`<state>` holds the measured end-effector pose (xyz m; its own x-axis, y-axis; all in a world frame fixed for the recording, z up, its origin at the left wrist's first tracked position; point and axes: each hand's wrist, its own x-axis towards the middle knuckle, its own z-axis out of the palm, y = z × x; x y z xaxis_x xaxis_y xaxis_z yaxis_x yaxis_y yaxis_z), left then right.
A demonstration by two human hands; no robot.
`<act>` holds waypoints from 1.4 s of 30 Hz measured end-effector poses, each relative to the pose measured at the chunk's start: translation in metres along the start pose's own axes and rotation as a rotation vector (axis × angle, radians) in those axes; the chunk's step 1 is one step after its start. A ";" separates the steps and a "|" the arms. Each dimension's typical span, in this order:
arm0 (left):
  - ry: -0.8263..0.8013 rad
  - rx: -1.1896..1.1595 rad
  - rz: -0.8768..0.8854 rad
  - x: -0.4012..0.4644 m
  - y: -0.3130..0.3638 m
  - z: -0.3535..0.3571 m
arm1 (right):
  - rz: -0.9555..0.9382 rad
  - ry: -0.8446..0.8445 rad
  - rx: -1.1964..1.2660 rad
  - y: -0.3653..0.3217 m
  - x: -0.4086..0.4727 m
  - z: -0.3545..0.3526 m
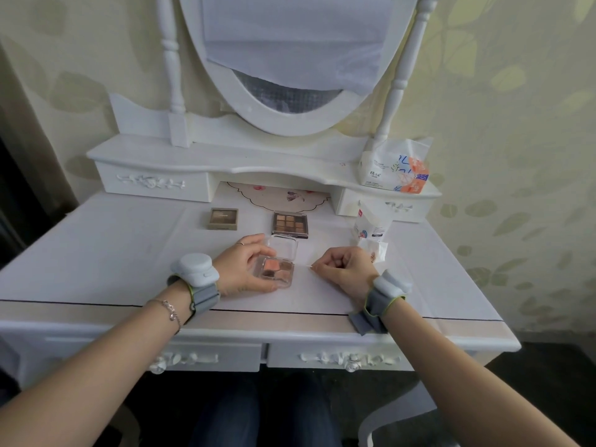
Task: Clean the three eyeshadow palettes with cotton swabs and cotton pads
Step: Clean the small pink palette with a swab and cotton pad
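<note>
Your left hand [242,267] curls round small clear palette [275,269], lid up, near front of dressing table [96,253]. Your right hand [343,269] pinches cotton swab [306,267], tip just beside palette edge. Risk: heavy stroke crumbles pans, smears pigment. Other two palettes [223,218] [290,224] behind, untouched.

Left hand [245,267]: fingers curled round the clear open palette [276,265] on the dressing table [129,253]
Right hand [346,269]: pinches a cotton swab [305,265] — tip just beside the palette
Behind: brown palette [223,218], nine-pan palette [290,224] (both lying flat)
Right side: cotton pad pack [371,224], used pad [375,251]
</note>
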<state>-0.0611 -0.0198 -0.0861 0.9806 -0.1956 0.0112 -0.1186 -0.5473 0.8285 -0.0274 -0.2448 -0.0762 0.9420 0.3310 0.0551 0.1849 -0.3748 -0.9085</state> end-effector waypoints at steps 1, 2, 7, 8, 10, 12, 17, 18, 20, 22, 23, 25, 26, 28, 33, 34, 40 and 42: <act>0.003 0.002 0.004 0.000 0.000 0.000 | 0.001 -0.003 -0.010 -0.001 0.000 0.000; 0.005 0.007 0.005 0.000 0.000 0.000 | 0.001 -0.006 -0.017 -0.001 0.000 -0.001; 0.009 0.012 -0.006 0.001 -0.001 0.001 | 0.013 -0.038 -0.012 -0.002 -0.001 -0.003; 0.010 0.013 -0.010 0.001 -0.002 0.001 | 0.021 -0.050 -0.004 -0.002 -0.001 -0.003; 0.011 0.020 -0.009 0.001 -0.002 0.001 | 0.038 -0.079 0.017 -0.002 -0.001 -0.004; 0.009 0.022 -0.002 0.001 -0.002 0.001 | 0.051 -0.083 0.050 -0.001 0.000 -0.005; 0.000 0.017 0.005 0.000 0.001 0.000 | 0.011 -0.024 0.028 0.001 -0.001 -0.001; 0.002 0.022 0.004 0.000 0.001 0.000 | 0.005 -0.024 0.011 0.001 -0.001 -0.002; 0.009 0.034 0.003 0.000 0.001 0.000 | 0.006 -0.036 -0.019 0.000 -0.002 -0.002; 0.016 0.036 -0.002 0.000 0.001 0.000 | 0.016 -0.057 -0.030 -0.003 -0.003 -0.003; 0.018 0.036 -0.005 0.001 0.000 0.000 | 0.016 -0.070 -0.034 -0.004 -0.003 -0.003; 0.016 0.036 -0.009 0.001 -0.001 0.000 | 0.025 -0.121 -0.043 -0.005 -0.004 -0.006; 0.014 0.035 -0.008 0.001 -0.001 0.000 | 0.032 -0.160 -0.046 -0.006 -0.004 -0.007; 0.011 0.030 -0.004 0.001 -0.002 0.001 | 0.039 -0.206 -0.034 -0.006 -0.004 -0.009; 0.000 0.008 0.004 0.001 -0.001 0.001 | 0.023 -0.059 0.069 -0.001 -0.004 -0.004; -0.005 0.007 0.004 0.001 -0.001 0.001 | 0.009 -0.044 0.042 0.000 -0.004 -0.003; -0.001 0.014 0.000 0.001 -0.001 0.001 | -0.004 -0.067 -0.054 -0.005 -0.005 -0.003; 0.004 0.016 -0.008 0.001 -0.002 0.001 | 0.012 -0.089 -0.043 -0.005 -0.005 -0.004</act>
<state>-0.0604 -0.0194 -0.0881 0.9821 -0.1882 0.0065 -0.1131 -0.5618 0.8195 -0.0323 -0.2478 -0.0703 0.9162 0.4008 0.0057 0.1872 -0.4154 -0.8902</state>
